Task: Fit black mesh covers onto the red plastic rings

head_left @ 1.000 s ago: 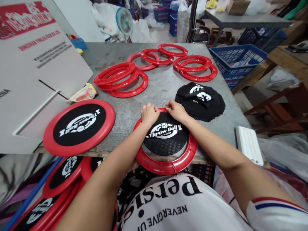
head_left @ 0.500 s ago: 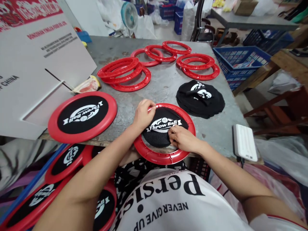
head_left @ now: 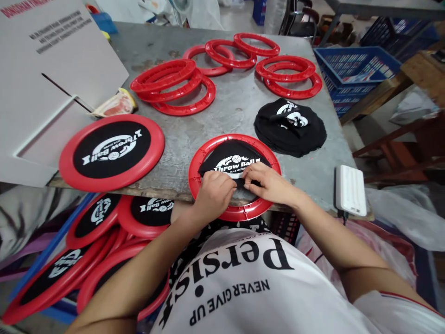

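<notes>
A red plastic ring (head_left: 200,153) lies at the table's front edge, a little way over it. Inside it is a black fabric disc (head_left: 225,155) printed "Throw Ball", its near side gathered up so that a gap shows at the front of the ring. My left hand (head_left: 216,190) is closed on the fabric's near edge, fingers pinched. Close beside it, my right hand (head_left: 262,183) pinches the same edge farther right. Behind the ring to the right rests a pile of black fabric discs (head_left: 290,127).
A finished red-rimmed disc (head_left: 111,153) lies at left, near a white carton (head_left: 69,69). Several red rings (head_left: 184,109) spread across the back of the table. A white power bank (head_left: 350,190) sits at the right edge. More finished discs (head_left: 100,215) are piled below left.
My left hand has come from the ring's far rim down to the fabric's near edge, beside my right hand. The fabric's near side is now bunched up. The view has tilted downward.
</notes>
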### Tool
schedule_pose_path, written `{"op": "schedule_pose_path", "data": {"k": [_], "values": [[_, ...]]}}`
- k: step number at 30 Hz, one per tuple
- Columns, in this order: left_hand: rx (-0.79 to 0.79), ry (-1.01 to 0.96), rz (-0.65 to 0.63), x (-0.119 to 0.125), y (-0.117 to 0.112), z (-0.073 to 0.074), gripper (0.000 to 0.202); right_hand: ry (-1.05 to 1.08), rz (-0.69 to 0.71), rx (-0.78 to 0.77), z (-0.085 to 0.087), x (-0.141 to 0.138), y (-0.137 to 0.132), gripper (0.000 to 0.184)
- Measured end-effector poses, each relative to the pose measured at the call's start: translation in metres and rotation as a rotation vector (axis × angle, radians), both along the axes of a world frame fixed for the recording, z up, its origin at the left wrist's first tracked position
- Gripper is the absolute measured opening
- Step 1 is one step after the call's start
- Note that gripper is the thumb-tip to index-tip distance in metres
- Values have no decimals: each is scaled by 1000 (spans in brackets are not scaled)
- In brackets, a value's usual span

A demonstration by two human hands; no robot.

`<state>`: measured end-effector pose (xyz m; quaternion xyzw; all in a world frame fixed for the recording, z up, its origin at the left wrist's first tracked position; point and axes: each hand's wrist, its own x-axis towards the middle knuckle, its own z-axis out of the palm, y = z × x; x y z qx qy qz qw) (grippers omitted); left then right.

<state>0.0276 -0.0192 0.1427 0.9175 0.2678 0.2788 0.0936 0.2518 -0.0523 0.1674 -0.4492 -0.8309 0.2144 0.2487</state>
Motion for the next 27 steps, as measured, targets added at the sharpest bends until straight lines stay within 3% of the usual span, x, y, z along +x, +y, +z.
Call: {"op": "schedule_pose_path", "data": {"k": [3, 6, 9, 14, 22, 27], "values": [[-7, -28, 5, 1, -4, 7, 16, 33, -64, 109, 1, -4, -12, 8], [3, -32, 2, 0, -10, 14, 17, 42, -101, 207, -6, -10, -24, 24], [21, -22, -9, -1, -17, 15, 18, 23, -127, 260, -20, -16, -30, 9], [79, -58, -58, -4, -24, 5, 15, 101, -56, 336, -36, -13, -32, 12], [208, 21, -235, -14, -25, -20, 17, 27, 170, 298, -37, -6, -27, 21], [304, 21, -297, -18, -24, -24, 14, -41, 214, 285, -37, -6, -26, 24]]}}
